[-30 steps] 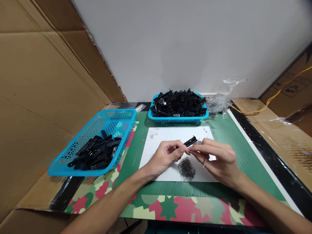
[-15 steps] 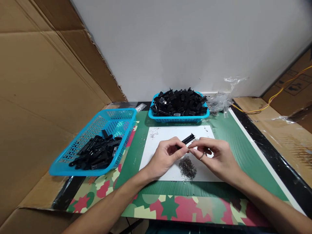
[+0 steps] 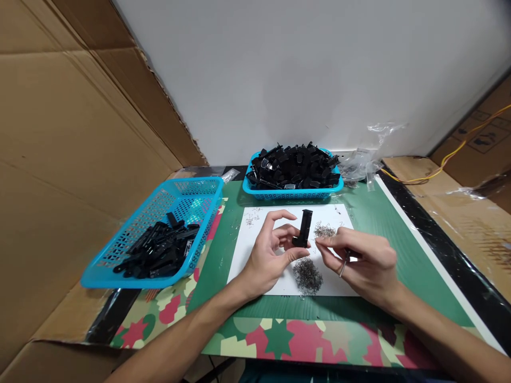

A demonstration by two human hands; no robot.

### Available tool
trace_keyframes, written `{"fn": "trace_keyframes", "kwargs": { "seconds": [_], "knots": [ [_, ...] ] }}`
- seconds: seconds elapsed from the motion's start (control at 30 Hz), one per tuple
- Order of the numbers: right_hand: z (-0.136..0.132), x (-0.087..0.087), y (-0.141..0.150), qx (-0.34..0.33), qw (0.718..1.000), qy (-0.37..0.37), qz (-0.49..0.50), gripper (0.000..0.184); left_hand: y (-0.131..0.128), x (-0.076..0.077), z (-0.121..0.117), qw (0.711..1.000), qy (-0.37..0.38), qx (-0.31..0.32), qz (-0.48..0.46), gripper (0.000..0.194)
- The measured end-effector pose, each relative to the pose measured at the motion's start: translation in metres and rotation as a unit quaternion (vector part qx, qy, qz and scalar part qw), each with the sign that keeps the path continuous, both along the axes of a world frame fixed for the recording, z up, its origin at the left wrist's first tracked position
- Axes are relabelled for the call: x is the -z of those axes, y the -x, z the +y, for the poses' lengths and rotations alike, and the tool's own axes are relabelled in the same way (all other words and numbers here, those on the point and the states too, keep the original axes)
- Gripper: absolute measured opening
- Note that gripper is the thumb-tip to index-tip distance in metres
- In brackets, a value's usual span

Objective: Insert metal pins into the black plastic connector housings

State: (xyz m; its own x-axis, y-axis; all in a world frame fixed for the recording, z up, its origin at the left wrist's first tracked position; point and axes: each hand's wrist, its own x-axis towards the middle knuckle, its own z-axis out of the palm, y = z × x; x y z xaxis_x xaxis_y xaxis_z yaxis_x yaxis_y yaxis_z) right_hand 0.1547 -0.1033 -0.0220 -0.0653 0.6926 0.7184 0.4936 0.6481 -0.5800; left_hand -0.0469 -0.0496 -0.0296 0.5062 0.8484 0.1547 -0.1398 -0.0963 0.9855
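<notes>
My left hand grips a narrow black plastic part by its lower end, holding it nearly upright above the white sheet. Close to its right, my right hand has thumb and forefinger pinched together; anything tiny between those tips cannot be made out. Tucked in the same hand is a tool with a thin metal shaft and a dark handle. Below the hands lies a dark pile of small metal pieces, perhaps springs. A lighter pile of small metal pieces is behind the right fingertips.
A blue basket at the left contains several black plastic parts. Another blue basket, heaped with black pieces, stands at the back by the wall. The white sheet lies on a green mat. Clear plastic bags sit at back right.
The black part has turned from slanting to nearly upright in my left hand, whose forefinger has lifted. My right hand has moved slightly right, apart from the left, uncovering the lighter pile.
</notes>
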Motion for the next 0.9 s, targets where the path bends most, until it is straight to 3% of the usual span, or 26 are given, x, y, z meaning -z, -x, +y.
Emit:
{"fn": "trace_keyframes", "kwargs": {
  "seconds": [0.1, 0.27, 0.47, 0.9],
  "knots": [
    [0.0013, 0.0013, 0.001, -0.039, 0.998, -0.032, -0.031, 0.015, -0.0003, 0.001, 0.0011, 1.0, 0.012, 0.011, -0.01, 0.065],
    [0.0035, 0.0025, 0.0025, -0.032, 0.995, -0.062, -0.07, 0.016, 0.0005, 0.0003, 0.0022, 1.0, -0.002, 0.001, 0.013, 0.069],
    [0.0038, 0.0027, 0.0013, -0.021, 0.994, -0.061, -0.09, 0.016, 0.0022, 0.0031, 0.0016, 0.997, -0.025, -0.042, 0.052, 0.065],
    [0.0029, 0.0054, -0.0022, -0.028, 0.987, -0.065, -0.144, 0.018, 0.0003, -0.0014, 0.0022, 0.996, -0.048, -0.046, 0.065, 0.06]
  ]
}}
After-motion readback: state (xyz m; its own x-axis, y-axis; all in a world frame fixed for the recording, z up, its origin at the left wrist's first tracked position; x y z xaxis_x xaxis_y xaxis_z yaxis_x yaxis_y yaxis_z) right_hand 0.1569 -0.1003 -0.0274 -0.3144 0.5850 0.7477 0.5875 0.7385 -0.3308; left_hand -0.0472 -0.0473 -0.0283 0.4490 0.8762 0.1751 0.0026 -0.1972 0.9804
